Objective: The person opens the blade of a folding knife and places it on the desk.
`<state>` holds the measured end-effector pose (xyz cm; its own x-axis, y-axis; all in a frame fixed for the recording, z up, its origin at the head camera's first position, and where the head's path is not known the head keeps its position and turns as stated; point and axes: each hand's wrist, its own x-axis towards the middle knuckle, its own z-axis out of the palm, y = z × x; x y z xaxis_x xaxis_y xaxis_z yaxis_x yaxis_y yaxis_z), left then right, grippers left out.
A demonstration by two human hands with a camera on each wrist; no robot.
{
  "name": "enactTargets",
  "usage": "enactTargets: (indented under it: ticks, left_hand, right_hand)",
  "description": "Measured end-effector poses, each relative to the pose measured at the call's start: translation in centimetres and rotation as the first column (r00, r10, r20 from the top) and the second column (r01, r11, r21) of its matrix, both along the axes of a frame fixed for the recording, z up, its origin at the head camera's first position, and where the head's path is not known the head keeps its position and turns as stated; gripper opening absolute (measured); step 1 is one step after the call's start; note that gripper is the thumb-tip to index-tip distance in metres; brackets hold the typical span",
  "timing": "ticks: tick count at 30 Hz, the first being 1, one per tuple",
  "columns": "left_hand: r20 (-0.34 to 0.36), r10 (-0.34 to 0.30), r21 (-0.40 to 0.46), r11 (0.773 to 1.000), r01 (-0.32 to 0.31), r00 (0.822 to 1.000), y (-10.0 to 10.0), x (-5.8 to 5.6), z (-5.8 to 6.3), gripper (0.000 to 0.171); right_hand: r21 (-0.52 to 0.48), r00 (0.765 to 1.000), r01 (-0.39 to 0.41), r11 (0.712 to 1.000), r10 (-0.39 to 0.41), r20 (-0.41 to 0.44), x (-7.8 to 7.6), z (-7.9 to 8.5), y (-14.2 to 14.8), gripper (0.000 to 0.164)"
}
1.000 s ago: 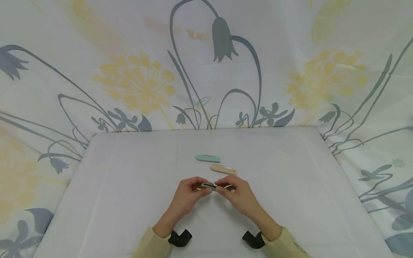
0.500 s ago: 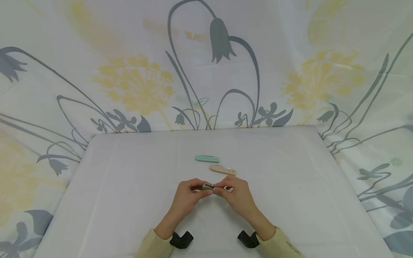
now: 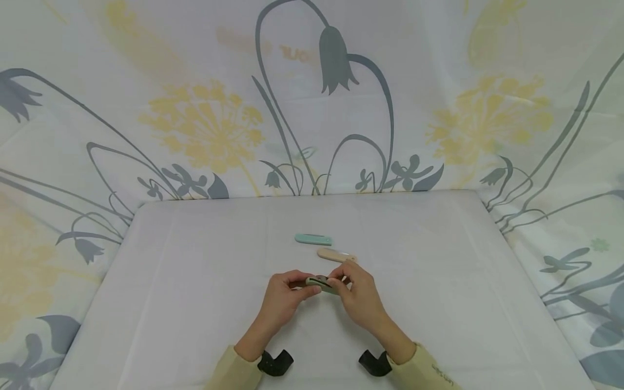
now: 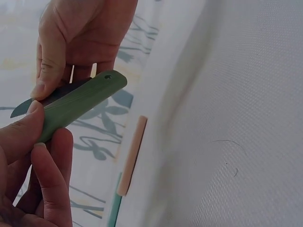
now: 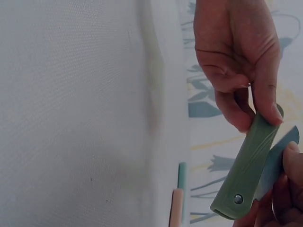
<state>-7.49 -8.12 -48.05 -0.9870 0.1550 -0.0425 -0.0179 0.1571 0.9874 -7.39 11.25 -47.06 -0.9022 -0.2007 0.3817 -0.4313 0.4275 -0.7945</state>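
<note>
Between both hands, above the table, is a folding knife (image 3: 327, 288) with a green handle. My left hand (image 3: 285, 293) grips one end of the handle with thumb and fingers. In the right wrist view the pivot end of the green handle (image 5: 248, 168) points away from that hand. The blade (image 5: 277, 163) stands partly swung out from the handle slot. My right hand (image 3: 363, 292) pinches the blade between thumb and fingers, also seen in the left wrist view, where the blade's tip (image 4: 21, 109) sticks out past the thumb.
A folded mint-green knife (image 3: 313, 239) lies on the white table (image 3: 205, 260) beyond the hands. Closer in lies a folded beige knife (image 3: 335, 255), just behind the right hand's fingers. A flower-patterned cloth (image 3: 302, 108) rises along the table's back and sides.
The right hand's fingertips have shifted off the green handle and up onto the blade, which now stands partly out. More of the handle shows. The left hand keeps its grip nearly in place.
</note>
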Motion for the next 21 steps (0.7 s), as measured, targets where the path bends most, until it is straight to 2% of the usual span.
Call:
enactTargets:
  ticks: [4,8,12,16,21]
  left_hand:
    - [0.036,0.017,0.014,1.000,-0.018,0.999,-0.1,0.0,0.1,0.020]
    - [0.089,0.042,0.058,0.997,-0.047,0.995,-0.2,0.0,0.0,0.021]
    - [0.072,0.035,0.064,0.997,-0.039,0.997,-0.4,0.0,0.0,0.022]
    - [0.009,0.008,0.020,1.000,-0.008,1.000,-0.6,0.0,0.2,0.020]
    - [-0.053,-0.063,-0.107,0.993,0.057,0.997,-0.8,0.0,0.5,0.021]
  right_hand:
    - [-0.059,0.999,0.009,0.998,-0.006,0.054,0.1,0.3,0.1,0.007]
    - [-0.133,0.985,0.049,0.990,-0.026,0.171,0.1,0.6,0.4,0.004]
    - [-0.163,0.969,0.048,0.985,-0.006,0.248,-0.1,0.8,0.8,0.005]
    - [-0.133,0.971,-0.030,0.991,0.060,0.230,-0.5,1.0,1.3,0.009]
    - [-0.045,0.979,-0.151,0.987,0.156,0.129,-1.3,1.6,1.9,0.008]
